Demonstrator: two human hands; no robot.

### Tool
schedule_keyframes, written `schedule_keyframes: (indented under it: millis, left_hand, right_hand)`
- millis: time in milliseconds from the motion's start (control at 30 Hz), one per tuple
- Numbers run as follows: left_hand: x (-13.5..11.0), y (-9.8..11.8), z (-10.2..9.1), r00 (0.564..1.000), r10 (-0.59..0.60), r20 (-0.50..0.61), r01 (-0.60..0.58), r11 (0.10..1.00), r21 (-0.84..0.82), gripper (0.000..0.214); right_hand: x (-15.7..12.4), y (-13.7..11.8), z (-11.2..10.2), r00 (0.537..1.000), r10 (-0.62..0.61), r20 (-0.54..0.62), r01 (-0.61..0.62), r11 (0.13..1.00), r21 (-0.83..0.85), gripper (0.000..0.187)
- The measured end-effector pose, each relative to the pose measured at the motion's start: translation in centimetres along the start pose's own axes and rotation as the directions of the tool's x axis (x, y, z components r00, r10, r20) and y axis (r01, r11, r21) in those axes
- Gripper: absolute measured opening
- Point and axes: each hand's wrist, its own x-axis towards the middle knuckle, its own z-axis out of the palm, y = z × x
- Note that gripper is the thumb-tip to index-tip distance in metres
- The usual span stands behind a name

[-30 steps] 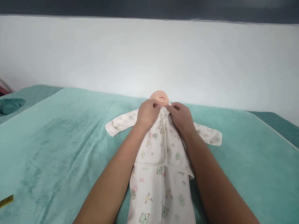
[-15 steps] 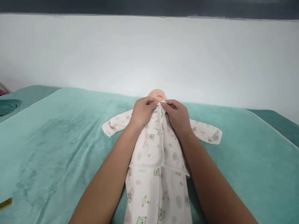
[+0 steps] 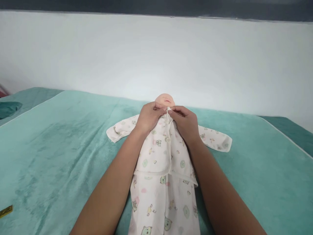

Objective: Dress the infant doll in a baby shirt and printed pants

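A baby doll (image 3: 165, 99) lies on its back on a teal towel (image 3: 61, 137), head away from me. It wears a white printed baby jacket (image 3: 158, 153) and matching trousers (image 3: 161, 205). My left hand (image 3: 149, 118) pinches the left edge of the jacket's collar just under the doll's chin. My right hand (image 3: 186, 123) pinches the right collar edge, fingertips nearly meeting those of the left. The jacket's front flaps overlap down the chest. Both empty sleeves spread out sideways.
A white wall (image 3: 156, 58) rises right behind the bed. A dark teal cloth (image 3: 8, 108) lies at the far left. A yellow strip (image 3: 6, 211) pokes in at the lower left edge. A darker teal surface (image 3: 293, 130) shows at the right.
My two hands have drawn closer together at the collar, bringing the jacket edges nearer under the chin. The view has shifted slightly.
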Motion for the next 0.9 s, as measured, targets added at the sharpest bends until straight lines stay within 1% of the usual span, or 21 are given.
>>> schedule_keyframes:
  millis: [100,167,367,433,500,633,700,767,833,900]
  left_hand:
    - [0.0,0.0,0.1,1.0,0.002,0.001,-0.002,1.0,0.019,0.01]
    - [0.0,0.0,0.1,1.0,0.003,0.006,-0.003,1.0,0.022,0.01]
    - [0.0,0.0,0.0,0.999,-0.029,0.019,0.03,0.999,-0.037,0.009]
    - [0.0,-0.1,-0.1,0.999,-0.03,0.038,0.032,0.998,-0.048,0.009]
    - [0.0,-0.1,-0.2,0.998,-0.017,0.054,0.018,1.0,-0.023,0.01]
    - [0.0,0.1,-0.3,0.998,0.016,0.052,-0.021,0.995,0.094,0.02]
    - [0.0,0.3,-0.2,0.998,0.004,0.055,-0.01,0.994,0.106,0.02]
    - [-0.1,0.5,-0.1,0.999,-0.023,0.035,0.019,0.995,0.1,0.016]
    - [-0.1,0.6,-0.1,0.999,-0.034,-0.002,0.034,0.993,0.115,0.015]
    - [-0.1,0.7,-0.1,0.999,-0.023,-0.033,0.029,0.983,0.182,0.015]
  right_hand:
    - [0.0,0.2,0.0,0.997,0.008,-0.071,-0.003,0.998,0.07,0.014]
    - [0.0,0.2,0.0,0.997,0.013,-0.081,-0.006,0.996,0.086,0.014]
    - [-0.1,-0.5,0.1,0.999,-0.003,-0.042,-0.001,0.996,-0.085,0.01]
    - [-0.1,-0.6,0.1,1.0,-0.007,-0.02,0.004,0.993,-0.116,0.01]
    - [-0.1,-0.6,0.0,1.0,-0.018,0.02,0.021,0.989,-0.147,0.01]
    - [-0.1,-0.9,0.1,0.987,-0.094,0.132,0.124,0.964,-0.234,0.012]
    - [-0.1,-1.0,0.1,0.976,-0.117,0.182,0.17,0.937,-0.306,0.015]
    - [-0.2,-1.1,0.1,0.97,-0.116,0.212,0.186,0.918,-0.349,0.016]
    - [-0.3,-1.1,0.1,0.969,-0.104,0.224,0.174,0.93,-0.324,0.014]
    - [-0.5,-1.1,0.1,0.974,-0.09,0.209,0.145,0.954,-0.264,0.011]
